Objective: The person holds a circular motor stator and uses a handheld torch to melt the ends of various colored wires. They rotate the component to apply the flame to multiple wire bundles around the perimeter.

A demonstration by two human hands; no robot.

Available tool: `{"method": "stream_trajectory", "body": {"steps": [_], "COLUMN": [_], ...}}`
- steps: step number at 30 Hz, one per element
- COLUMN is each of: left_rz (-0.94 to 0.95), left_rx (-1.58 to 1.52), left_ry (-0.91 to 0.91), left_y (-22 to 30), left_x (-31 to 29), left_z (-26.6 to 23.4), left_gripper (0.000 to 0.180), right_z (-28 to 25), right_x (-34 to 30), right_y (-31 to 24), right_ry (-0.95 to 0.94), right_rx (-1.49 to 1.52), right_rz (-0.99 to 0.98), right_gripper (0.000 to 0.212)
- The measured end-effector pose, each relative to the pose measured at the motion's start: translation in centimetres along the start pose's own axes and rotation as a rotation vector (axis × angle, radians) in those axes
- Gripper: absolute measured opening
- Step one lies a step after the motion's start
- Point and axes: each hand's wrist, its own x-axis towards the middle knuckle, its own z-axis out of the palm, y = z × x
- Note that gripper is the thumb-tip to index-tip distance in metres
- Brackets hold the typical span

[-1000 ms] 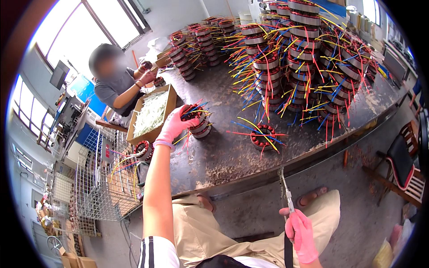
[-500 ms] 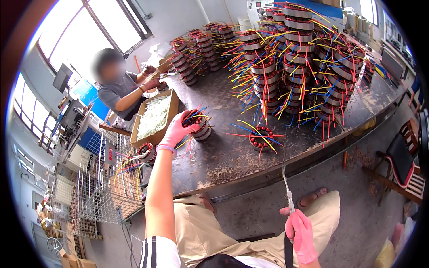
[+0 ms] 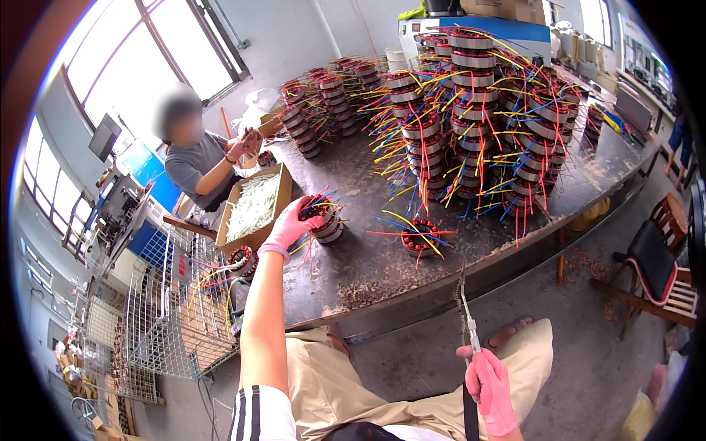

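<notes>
My left hand (image 3: 289, 229), in a pink glove, is closed over the rim of a wound motor stator (image 3: 319, 207). This stator tops a short stack on the metal table, and red, blue and yellow leads stick out around it. My right hand (image 3: 488, 389), also pink-gloved, grips a slim metal hand tool (image 3: 472, 334) with a long thin tip pointing up towards the table's front edge; its exact kind is unclear. Between the hands, on the table, lies a single stator (image 3: 421, 237) with its leads splayed out. The palm side of my left hand is hidden.
Tall stator stacks (image 3: 471, 110) with tangled leads crowd the table's (image 3: 375, 272) far and right parts. A cardboard box (image 3: 284, 192) of pale thin strips stands left, where a co-worker (image 3: 202, 158) handles something small. Wire mesh cages (image 3: 173, 309) adjoin the table; a chair (image 3: 654, 253) is right.
The head view has shifted slightly, so the stacks sit lower and further left. My left hand remains on the stator, and the right still holds the tool. The co-worker's hands have come together.
</notes>
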Motion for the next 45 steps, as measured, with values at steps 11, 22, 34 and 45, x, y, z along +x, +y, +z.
{"method": "stream_trajectory", "body": {"steps": [11, 22, 34, 45], "left_rz": [0.013, -0.029, 0.72, 0.508], "left_rx": [0.104, 0.073, 0.422, 0.422], "left_ry": [0.012, -0.079, -0.209, -0.352], "left_y": [-2.5, -0.9, 10.7, 11.2], "left_x": [1.1, 1.3, -0.4, 1.2], "left_z": [0.1, -1.3, 10.2, 15.2], "left_gripper": [0.078, 0.069, 0.076, 0.093], "right_z": [0.0, 0.2, -1.8, -1.1], "right_x": [-0.9, -0.5, 0.6, 0.2], "right_y": [0.5, 0.5, 0.8, 0.2], "right_ry": [-0.026, 0.017, 0.071, 0.063], "right_rx": [0.038, 0.006, 0.004, -0.037], "right_rz": [-0.009, 0.001, -0.033, 0.059], "right_gripper": [0.035, 0.038, 0.041, 0.037]}}
